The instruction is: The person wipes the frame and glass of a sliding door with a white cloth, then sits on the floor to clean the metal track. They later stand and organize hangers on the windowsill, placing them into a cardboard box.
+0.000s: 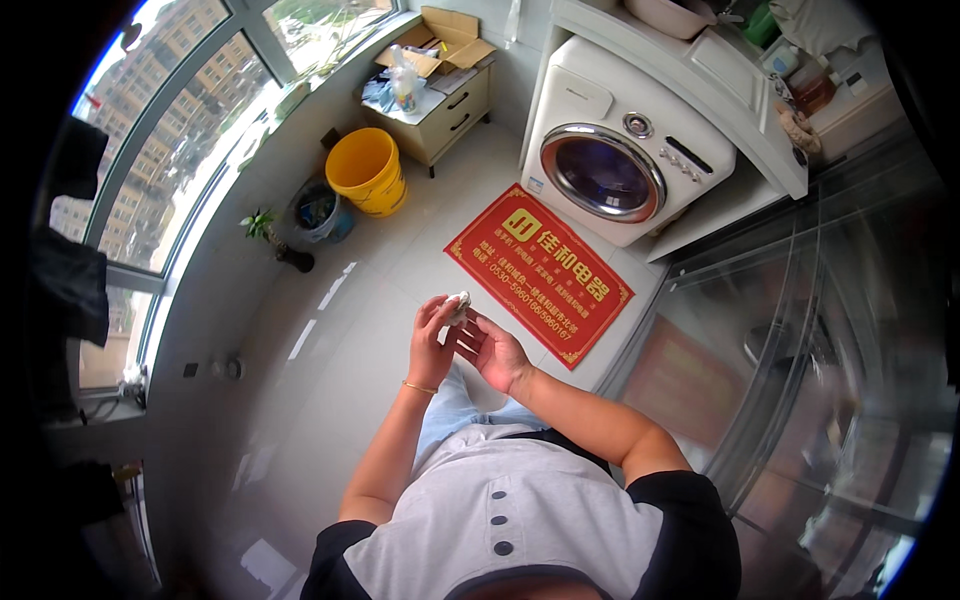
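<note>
A small crumpled white wad (458, 306), tissue or cloth, sits between the thumb and fingers of my left hand (430, 345). A gold-coloured bracelet (419, 387) circles that wrist. Palm turned up, my right hand (495, 354) is close beside it with its fingers spread. Its fingertips come up to the underside of the wad; whether they touch it is hard to tell. Both hands are raised in front of my body, over the light tiled floor (360, 330).
A red doormat (536, 277) bearing writing lies before a white front-loading washing machine (622, 142). Left of it stand a yellow bucket (367, 172), a lined waste bin (321, 214), a potted plant (289, 255) and a drawer cabinet (450, 112). Glass sliding doors (720, 360) rise at right.
</note>
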